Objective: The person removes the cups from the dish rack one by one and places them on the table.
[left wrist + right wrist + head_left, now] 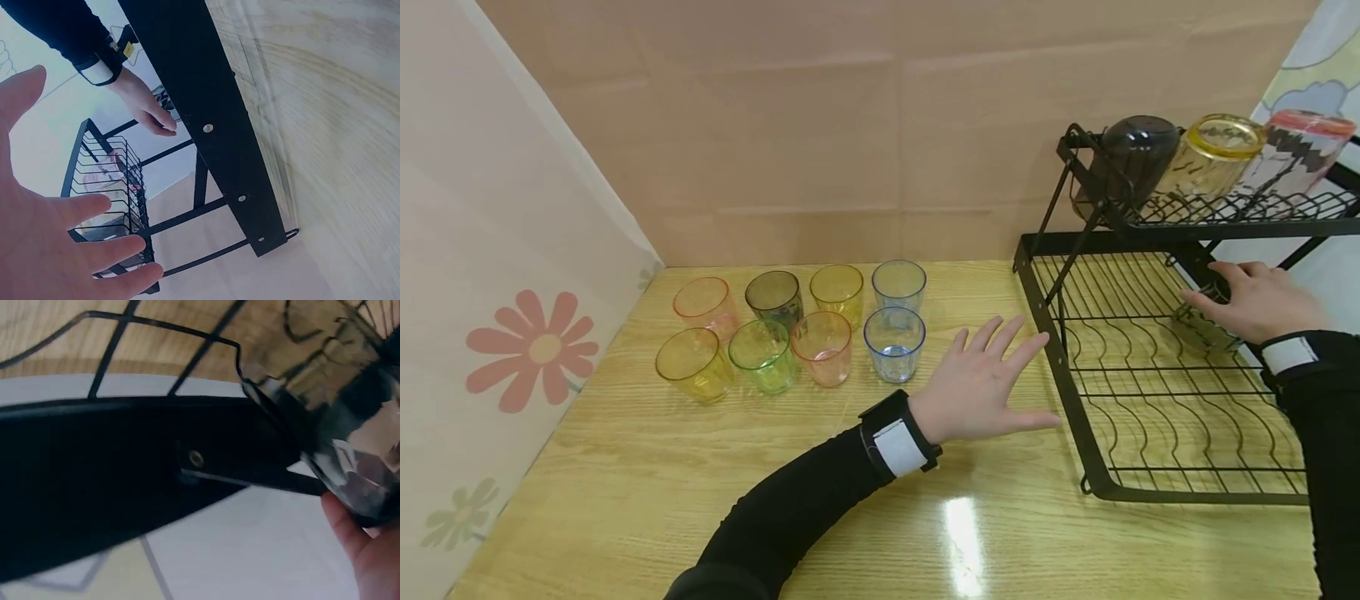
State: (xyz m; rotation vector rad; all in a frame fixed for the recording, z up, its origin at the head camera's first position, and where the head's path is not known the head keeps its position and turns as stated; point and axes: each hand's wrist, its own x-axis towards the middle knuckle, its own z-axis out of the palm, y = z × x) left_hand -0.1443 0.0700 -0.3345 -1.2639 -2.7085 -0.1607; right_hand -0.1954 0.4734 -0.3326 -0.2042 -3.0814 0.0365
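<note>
Got a tan, creased, papery wall (820, 125) up at 12 o'clock, white flower-printed panel (497, 225) at 9, pastel-patterned sheeting (1333, 50) around 2. Also got a pale yellow wood-grain tabletop (625, 500) at 6, kinda shiny, with a white glare streak (962, 542) near 5.

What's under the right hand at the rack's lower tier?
A see-through glass, held by the right hand over the lower tier. The hand covers part of the glass, so what lies directly behind there cannot be seen.

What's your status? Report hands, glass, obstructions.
Left hand spread, empty. Right hand gripping glass at lower tier. Upper tier close by, possible snag.
</note>
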